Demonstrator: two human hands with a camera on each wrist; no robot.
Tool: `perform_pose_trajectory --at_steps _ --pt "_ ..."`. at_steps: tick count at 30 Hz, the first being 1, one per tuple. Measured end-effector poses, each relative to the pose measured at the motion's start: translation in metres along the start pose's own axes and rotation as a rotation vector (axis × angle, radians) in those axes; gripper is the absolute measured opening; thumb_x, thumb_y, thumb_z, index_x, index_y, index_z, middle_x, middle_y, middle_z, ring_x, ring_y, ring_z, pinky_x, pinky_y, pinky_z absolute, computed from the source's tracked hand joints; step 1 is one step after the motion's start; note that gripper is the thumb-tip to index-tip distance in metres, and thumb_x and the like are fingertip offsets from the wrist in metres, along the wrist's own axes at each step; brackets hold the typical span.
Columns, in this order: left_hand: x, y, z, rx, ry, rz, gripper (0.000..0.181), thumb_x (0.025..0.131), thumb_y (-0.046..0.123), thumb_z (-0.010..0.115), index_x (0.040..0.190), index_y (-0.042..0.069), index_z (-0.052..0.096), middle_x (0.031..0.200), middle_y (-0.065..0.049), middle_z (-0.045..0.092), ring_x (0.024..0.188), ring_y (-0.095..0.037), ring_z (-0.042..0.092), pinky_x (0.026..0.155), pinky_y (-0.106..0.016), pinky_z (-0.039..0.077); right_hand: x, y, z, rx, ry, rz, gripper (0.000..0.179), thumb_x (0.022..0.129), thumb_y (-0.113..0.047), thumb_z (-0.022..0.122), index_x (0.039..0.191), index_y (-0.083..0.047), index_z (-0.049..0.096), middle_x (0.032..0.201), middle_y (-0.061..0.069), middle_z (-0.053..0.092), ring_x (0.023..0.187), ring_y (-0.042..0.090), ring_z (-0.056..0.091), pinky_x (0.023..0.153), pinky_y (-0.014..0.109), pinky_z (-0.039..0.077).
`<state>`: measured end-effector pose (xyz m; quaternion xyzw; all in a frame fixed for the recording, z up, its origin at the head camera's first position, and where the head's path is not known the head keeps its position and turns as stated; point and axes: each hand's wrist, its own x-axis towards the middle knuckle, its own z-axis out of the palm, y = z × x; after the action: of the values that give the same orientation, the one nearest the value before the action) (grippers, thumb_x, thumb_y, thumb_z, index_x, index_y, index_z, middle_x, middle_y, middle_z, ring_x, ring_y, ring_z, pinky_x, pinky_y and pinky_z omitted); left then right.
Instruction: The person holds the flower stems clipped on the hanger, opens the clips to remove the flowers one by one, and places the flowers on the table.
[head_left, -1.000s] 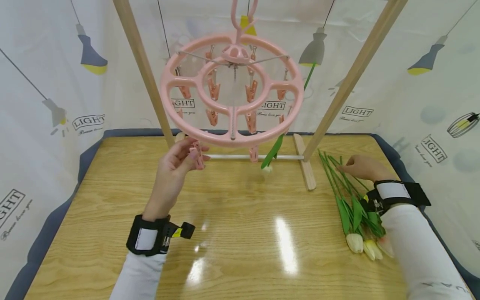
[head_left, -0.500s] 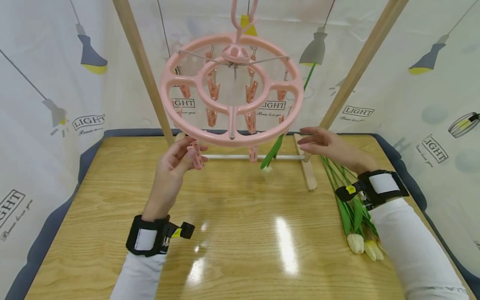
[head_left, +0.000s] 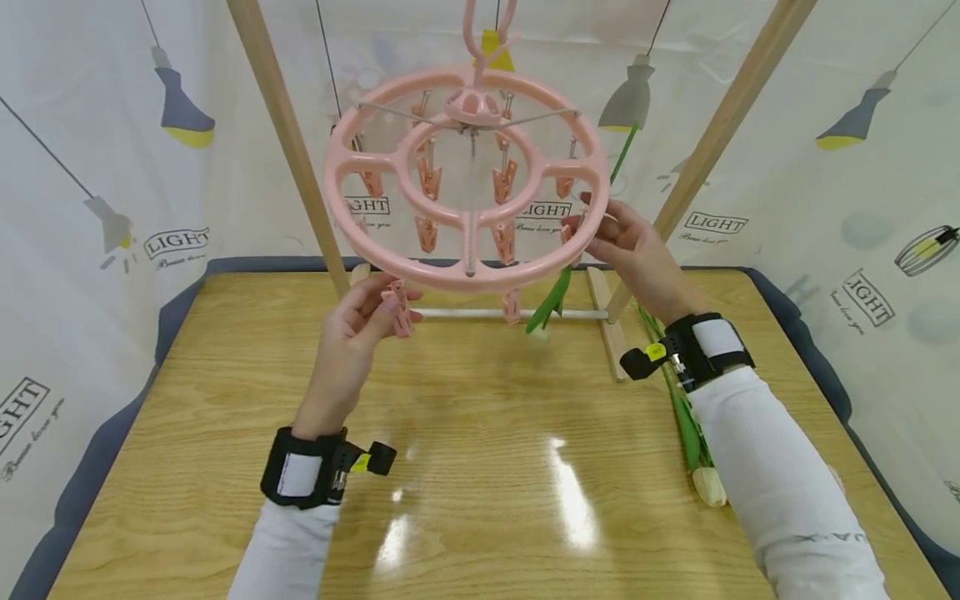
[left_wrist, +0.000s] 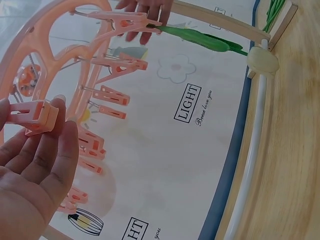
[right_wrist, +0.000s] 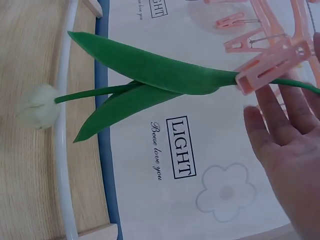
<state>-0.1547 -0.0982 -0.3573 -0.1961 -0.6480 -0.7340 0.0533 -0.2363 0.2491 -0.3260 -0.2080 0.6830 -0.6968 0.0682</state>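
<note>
A pink round clip hanger [head_left: 420,271] hangs with clothespins dangling around it. At its near left side, my left hand [head_left: 341,337] pinches one pink clothespin [left_wrist: 32,115] between thumb and fingers. My right hand [head_left: 637,258] is at the hanger's right side, fingers spread around a clothespin [right_wrist: 272,65] that clamps a tulip's stem. That white tulip [right_wrist: 150,70] hangs head down, its bloom [left_wrist: 263,61] low near the white crossbar. Seen from the right wrist, the fingers [right_wrist: 280,115] lie right behind the clothespin, with the thumb partly cut off at the edge.
Wooden posts [head_left: 292,150] flank the hanger, with a white bar [head_left: 465,314] between their feet. More tulips lie on the table at the right, one white bloom [head_left: 708,487] showing, the others mostly hidden under the right sleeve. A printed cloth [head_left: 862,208] encloses the table.
My right hand has left the tulips on the table and moved left and up to the hanging tulip's clothespin. The left hand keeps its pinch in nearly the same place.
</note>
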Motion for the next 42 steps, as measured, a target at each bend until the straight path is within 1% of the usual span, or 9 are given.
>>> perform_pose_trajectory --at_steps 4,7,17,21,24,28,32,37,42 --pt "0.001 0.001 0.0 -0.004 0.002 0.01 0.036 0.102 0.014 0.048 0.134 -0.001 0.05 0.109 0.002 0.067 0.087 -0.012 0.065 0.08 -0.019 0.059 0.001 -0.001 0.001 0.02 0.003 -0.015 0.042 0.096 -0.003 0.056 0.136 -0.005 0.048 0.116 0.006 0.065 0.108 0.019 0.06 0.096 0.025 0.052" --pt "0.001 0.0 0.0 -0.009 -0.001 0.017 0.036 0.101 0.013 0.048 0.134 -0.001 0.05 0.108 0.001 0.067 0.085 -0.011 0.064 0.08 -0.019 0.059 0.001 -0.003 0.003 0.005 -0.007 0.004 0.037 0.094 -0.001 0.058 0.131 -0.003 0.053 0.114 0.003 0.066 0.104 0.017 0.062 0.088 0.022 0.056" --pt "0.001 -0.001 -0.002 -0.022 0.0 -0.019 0.041 0.102 0.017 0.048 0.139 0.002 0.045 0.11 0.001 0.067 0.089 -0.012 0.065 0.076 -0.017 0.058 -0.007 -0.009 0.003 -0.127 -0.052 0.115 0.032 0.095 -0.011 0.06 0.126 -0.002 0.062 0.103 -0.004 0.072 0.108 0.02 0.058 0.098 0.027 0.045" --pt "0.0 -0.001 -0.003 -0.024 0.0 -0.037 0.044 0.102 0.018 0.047 0.143 0.003 0.04 0.11 0.003 0.067 0.088 -0.011 0.065 0.073 -0.016 0.058 -0.013 -0.012 0.002 -0.112 -0.06 0.125 0.029 0.096 -0.01 0.059 0.124 -0.005 0.063 0.101 -0.003 0.072 0.104 0.02 0.059 0.096 0.025 0.048" --pt "0.0 -0.001 -0.003 -0.015 -0.016 -0.069 0.045 0.103 0.019 0.045 0.144 0.005 0.037 0.114 0.002 0.066 0.093 -0.013 0.066 0.076 -0.019 0.058 -0.017 -0.014 0.002 -0.091 -0.064 0.119 0.027 0.096 -0.008 0.058 0.122 -0.004 0.064 0.106 -0.003 0.07 0.106 0.019 0.058 0.097 0.025 0.047" --pt "-0.001 -0.001 0.0 0.026 -0.08 -0.154 0.049 0.103 0.021 0.043 0.149 0.011 0.028 0.128 -0.01 0.059 0.108 -0.021 0.061 0.09 -0.034 0.053 -0.02 -0.016 0.004 -0.067 -0.078 0.111 0.025 0.094 -0.005 0.06 0.118 -0.002 0.065 0.106 -0.002 0.07 0.102 0.019 0.06 0.097 0.026 0.046" --pt "-0.002 -0.004 0.004 0.038 -0.176 -0.227 0.056 0.103 0.019 0.042 0.152 0.014 0.018 0.142 -0.024 0.045 0.124 -0.032 0.05 0.105 -0.054 0.039 -0.021 -0.017 0.01 -0.025 -0.123 0.095 0.023 0.094 -0.001 0.059 0.116 0.001 0.062 0.096 0.003 0.072 0.092 0.022 0.064 0.095 0.03 0.049" --pt "-0.001 -0.007 0.009 0.016 -0.268 -0.267 0.056 0.101 0.015 0.046 0.149 0.013 0.017 0.155 -0.021 0.029 0.137 -0.034 0.035 0.116 -0.06 0.026 -0.021 -0.018 0.019 0.001 -0.2 0.048 0.022 0.094 0.004 0.056 0.116 0.004 0.06 0.093 0.007 0.073 0.089 0.025 0.066 0.093 0.032 0.052" --pt "0.0 -0.006 0.014 0.046 -0.329 -0.335 0.07 0.099 0.023 0.054 0.154 0.019 0.011 0.157 -0.016 0.029 0.138 -0.031 0.035 0.115 -0.058 0.031 -0.02 -0.02 0.032 0.022 -0.267 0.013 0.019 0.093 0.007 0.055 0.112 0.009 0.058 0.091 0.009 0.072 0.086 0.027 0.066 0.091 0.035 0.055"
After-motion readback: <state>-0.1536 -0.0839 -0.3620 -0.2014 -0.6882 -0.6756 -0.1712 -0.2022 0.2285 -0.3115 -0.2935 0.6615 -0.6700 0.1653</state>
